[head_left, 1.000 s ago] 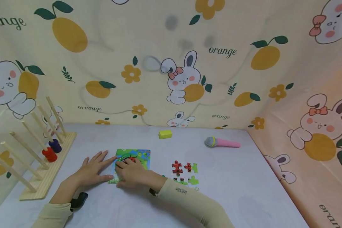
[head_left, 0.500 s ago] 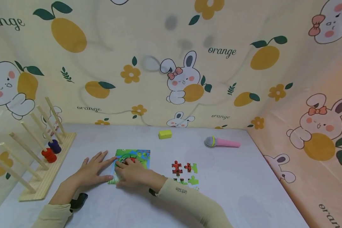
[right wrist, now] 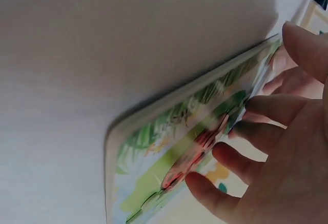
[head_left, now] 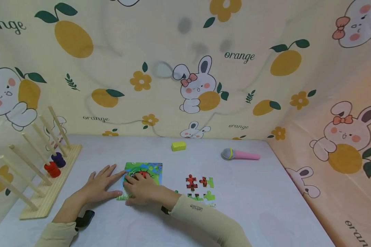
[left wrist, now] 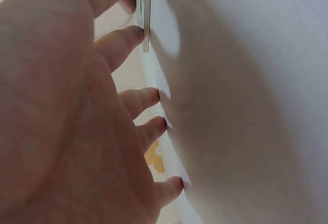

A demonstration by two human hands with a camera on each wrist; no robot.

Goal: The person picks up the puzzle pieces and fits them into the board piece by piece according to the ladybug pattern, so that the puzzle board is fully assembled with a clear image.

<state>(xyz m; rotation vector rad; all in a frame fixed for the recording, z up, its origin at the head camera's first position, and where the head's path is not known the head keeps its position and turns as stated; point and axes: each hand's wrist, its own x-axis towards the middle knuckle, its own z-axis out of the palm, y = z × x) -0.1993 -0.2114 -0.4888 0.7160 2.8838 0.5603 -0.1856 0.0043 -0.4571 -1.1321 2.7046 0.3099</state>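
A puzzle board (head_left: 157, 173) with a red ladybug on green and blue lies flat on the table. My left hand (head_left: 99, 187) is spread on the table at the board's left side. Its index finger and thumb touch the board's edge, and in the left wrist view the other fingertips rest on the tabletop. Over the board lies my right hand (head_left: 143, 188), fingers gently bent and fingertips on the picture, as the right wrist view shows; it grips nothing. This hand covers much of the picture. Right of the board lie several loose puzzle pieces (head_left: 191, 183), partly behind the right forearm.
On the left stands a wooden peg rack (head_left: 62, 175) with red rings (head_left: 52, 169) and dark blue rings (head_left: 58, 160). A yellow block (head_left: 178, 146) sits at the back, with a pink toy microphone (head_left: 247, 156) to its right. A patterned cloth (head_left: 160, 44) hangs behind the table.
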